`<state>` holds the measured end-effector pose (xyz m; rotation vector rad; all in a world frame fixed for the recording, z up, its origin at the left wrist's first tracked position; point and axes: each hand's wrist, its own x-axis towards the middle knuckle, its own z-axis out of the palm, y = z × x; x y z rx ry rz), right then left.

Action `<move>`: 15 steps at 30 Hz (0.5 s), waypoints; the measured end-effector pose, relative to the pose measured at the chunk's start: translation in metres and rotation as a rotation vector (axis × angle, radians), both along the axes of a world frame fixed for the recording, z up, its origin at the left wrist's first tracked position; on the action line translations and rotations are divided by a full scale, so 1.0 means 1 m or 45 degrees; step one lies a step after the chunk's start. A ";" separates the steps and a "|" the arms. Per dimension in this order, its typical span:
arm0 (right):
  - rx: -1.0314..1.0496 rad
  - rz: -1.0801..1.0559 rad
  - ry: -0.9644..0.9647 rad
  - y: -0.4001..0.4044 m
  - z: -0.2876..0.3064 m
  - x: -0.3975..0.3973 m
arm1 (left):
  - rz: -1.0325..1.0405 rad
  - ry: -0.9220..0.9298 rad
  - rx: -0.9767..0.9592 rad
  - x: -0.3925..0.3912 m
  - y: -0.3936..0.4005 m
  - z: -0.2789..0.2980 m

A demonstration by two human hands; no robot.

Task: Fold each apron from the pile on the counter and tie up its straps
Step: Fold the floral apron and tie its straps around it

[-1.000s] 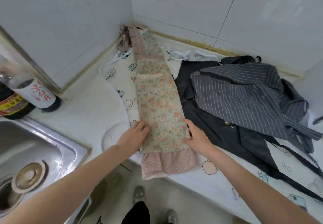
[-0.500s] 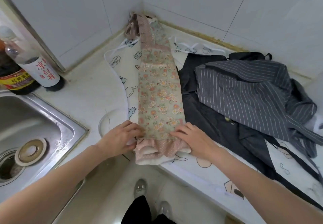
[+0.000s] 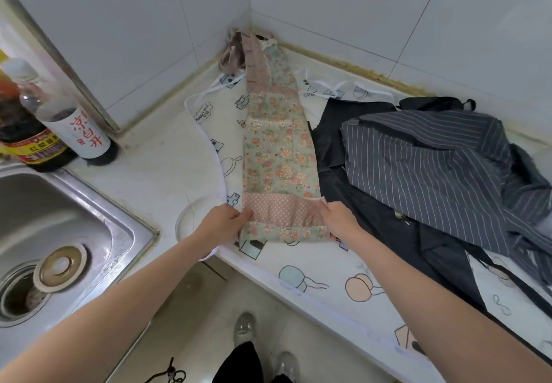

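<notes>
A floral apron (image 3: 279, 149), folded into a long narrow strip, runs from the counter's front edge to the back corner, where its pink straps (image 3: 236, 51) lie bunched. Its pink dotted hem (image 3: 283, 211) is turned up over the flowered cloth. My left hand (image 3: 222, 222) pinches the hem's left corner and my right hand (image 3: 339, 217) pinches its right corner. The strip lies on a white apron with cartoon prints (image 3: 212, 119). To the right lie a black apron (image 3: 373, 212) and a grey striped apron (image 3: 424, 167).
A steel sink (image 3: 59, 227) with a drain strainer sits at the left. Two sauce bottles (image 3: 68, 125) stand behind it against the tiled wall. The counter's front edge (image 3: 268, 278) runs diagonally below my hands, with the floor and my shoes beneath.
Both hands slid down to the hanging pink hem, took its corners and folded it up onto the flowered strip. The hem now lies flat on the counter.
</notes>
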<state>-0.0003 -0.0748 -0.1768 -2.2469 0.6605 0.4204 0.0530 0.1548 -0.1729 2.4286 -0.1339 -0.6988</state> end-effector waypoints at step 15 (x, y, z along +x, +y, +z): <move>0.082 -0.082 -0.159 0.009 0.008 -0.002 | -1.290 -0.614 0.473 0.002 -0.041 -0.030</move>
